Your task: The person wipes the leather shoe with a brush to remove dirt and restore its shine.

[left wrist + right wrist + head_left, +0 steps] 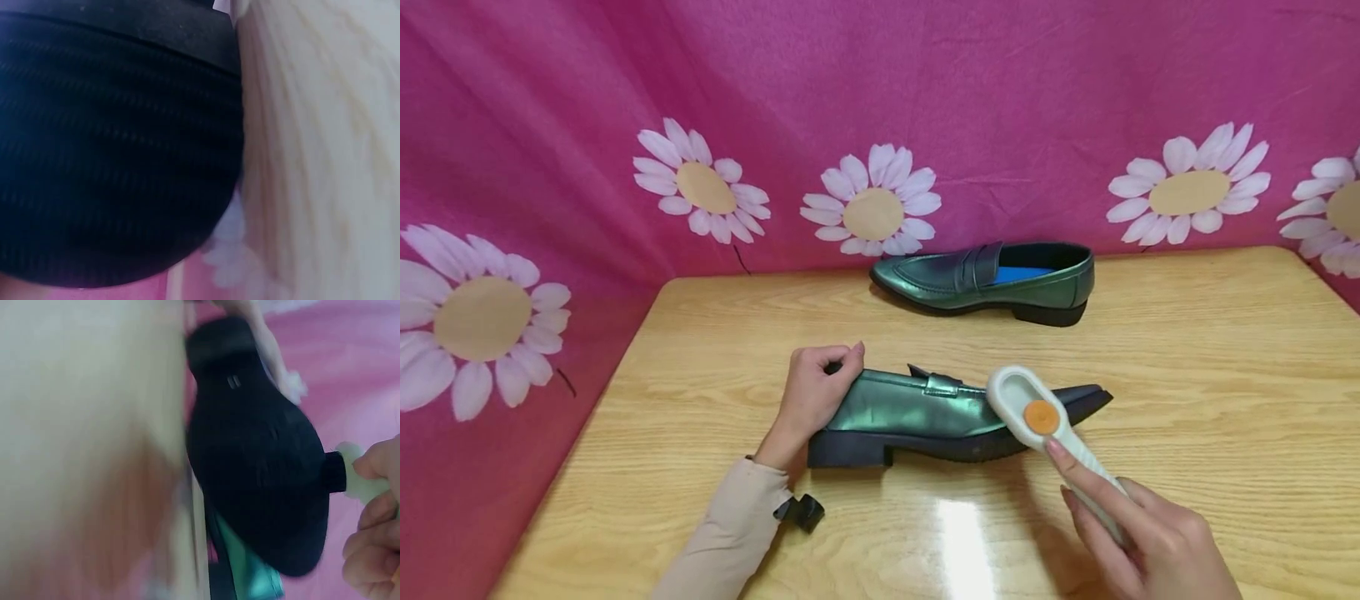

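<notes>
A shiny green loafer point(917, 410) lies crosswise in the head view, its black heel to the left and its pointed toe to the right. My left hand point(817, 390) grips it at the heel end by the opening. A pale shoe brush point(1017, 398) with an orange button is held in my right hand point(1157, 533), index finger stretched along the handle by the button. The brush head overlaps the front of the loafer. In the right wrist view its black bristles point(334, 472) meet the shoe near the forefoot. The ridged heel sole point(119, 150) fills much of the left wrist view.
A matching green loafer point(925, 279) with a blue insole stands at the back of the wooden table point(715, 325), toe to the left. Behind the table hangs a pink cloth point(1000, 108) printed with daisies. A black piece point(805, 512) sits at my left cuff.
</notes>
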`<state>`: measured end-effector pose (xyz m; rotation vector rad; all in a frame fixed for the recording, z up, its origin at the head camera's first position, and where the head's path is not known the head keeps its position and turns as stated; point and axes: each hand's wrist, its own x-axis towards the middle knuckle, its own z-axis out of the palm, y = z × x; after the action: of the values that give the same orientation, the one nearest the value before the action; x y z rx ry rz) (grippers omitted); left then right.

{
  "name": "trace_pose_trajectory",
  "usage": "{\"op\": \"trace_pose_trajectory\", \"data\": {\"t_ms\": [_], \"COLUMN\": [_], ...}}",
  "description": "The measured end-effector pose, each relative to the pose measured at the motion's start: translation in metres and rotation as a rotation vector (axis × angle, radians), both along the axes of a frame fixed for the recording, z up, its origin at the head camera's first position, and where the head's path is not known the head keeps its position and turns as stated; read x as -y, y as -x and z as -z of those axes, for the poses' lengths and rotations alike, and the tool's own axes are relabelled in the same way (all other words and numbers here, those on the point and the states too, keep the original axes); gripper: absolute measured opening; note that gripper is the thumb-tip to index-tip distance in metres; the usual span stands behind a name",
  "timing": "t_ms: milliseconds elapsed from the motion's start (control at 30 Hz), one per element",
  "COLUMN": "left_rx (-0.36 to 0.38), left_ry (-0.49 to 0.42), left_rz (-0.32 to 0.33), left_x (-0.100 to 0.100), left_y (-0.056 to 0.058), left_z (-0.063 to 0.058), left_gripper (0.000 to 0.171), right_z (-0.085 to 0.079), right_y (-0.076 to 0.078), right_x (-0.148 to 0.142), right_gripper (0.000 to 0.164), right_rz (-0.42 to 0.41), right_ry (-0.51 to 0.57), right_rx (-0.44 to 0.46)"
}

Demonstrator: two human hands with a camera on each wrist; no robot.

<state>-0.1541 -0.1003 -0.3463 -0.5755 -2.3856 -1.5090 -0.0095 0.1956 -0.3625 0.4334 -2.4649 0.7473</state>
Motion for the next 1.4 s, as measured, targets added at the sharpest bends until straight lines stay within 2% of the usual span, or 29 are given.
{"op": "trace_pose_trajectory", "data": {"t_ms": [67, 133, 200, 333, 367, 500, 567, 633, 700, 800, 933, 1067, 1167, 1233, 1333, 1400], "left_rx": [-0.012, -0.01, -0.003, 0.001, -0.003, -0.02, -0.02, -0.018, -0.013, -0.011, -0.013, -0.016, -0.018, -0.024, -0.034, -0.044], "left_ry": [-0.002, -0.004, -0.006, -0.003, -0.003, -0.009, -0.014, -0.015, -0.017, -0.015, -0.009, -0.008, -0.01, -0.01, -0.013, -0.014], "left_rz": [-0.015, -0.022, -0.024, -0.024, -0.024, -0.02, -0.02, -0.03, -0.044, -0.058, -0.049, -0.044, -0.036, -0.026, -0.008, 0.001], "left_x": [0.0, 0.0, 0.0, 0.001, 0.001, 0.0, 0.0, 0.001, 0.001, 0.001, 0.001, 0.001, 0.001, 0.0, 0.0, 0.0], "left_y": [0.0, 0.0, -0.001, -0.002, -0.002, -0.003, -0.003, -0.002, -0.002, -0.001, -0.002, -0.003, -0.004, -0.004, -0.004, -0.004], "left_z": [-0.001, -0.001, -0.002, -0.002, -0.003, -0.003, -0.004, -0.004, -0.003, -0.003, -0.002, -0.002, -0.002, -0.002, -0.001, -0.001], "left_gripper": [0.042, 0.042, 0.042, 0.042, 0.042, 0.042, 0.042, 0.042, 0.042, 0.041, 0.041, 0.043, 0.044, 0.044, 0.044, 0.043], "right_z": [-0.004, -0.005, -0.004, -0.002, -0.001, -0.003, -0.004, -0.006, -0.007, -0.004, 0.0, 0.001, 0.002, 0.003, 0.001, -0.001], "right_y": [0.003, 0.006, 0.006, 0.0, -0.002, -0.006, -0.005, 0.0, 0.005, 0.009, 0.004, -0.002, -0.006, -0.008, -0.008, -0.008], "right_x": [-0.007, -0.012, -0.014, -0.004, 0.0, 0.009, 0.006, -0.002, -0.011, -0.018, -0.011, 0.003, 0.013, 0.017, 0.017, 0.014], "right_gripper": [0.065, 0.068, 0.066, 0.07, 0.066, 0.061, 0.061, 0.067, 0.065, 0.059, 0.065, 0.07, 0.042, 0.037, 0.036, 0.047], "right_rz": [0.069, 0.116, 0.112, 0.023, -0.013, -0.04, 0.005, 0.081, 0.148, 0.182, 0.13, 0.029, -0.054, -0.084, -0.065, -0.002], "right_ry": [0.018, 0.046, 0.048, 0.016, 0.005, -0.007, -0.005, 0.012, 0.034, 0.081, 0.076, 0.042, 0.017, -0.019, -0.031, -0.033], "right_rx": [0.022, 0.022, 0.009, 0.032, 0.024, 0.03, 0.041, 0.058, 0.067, 0.049, 0.039, 0.019, 0.005, -0.002, -0.001, 0.034]}}
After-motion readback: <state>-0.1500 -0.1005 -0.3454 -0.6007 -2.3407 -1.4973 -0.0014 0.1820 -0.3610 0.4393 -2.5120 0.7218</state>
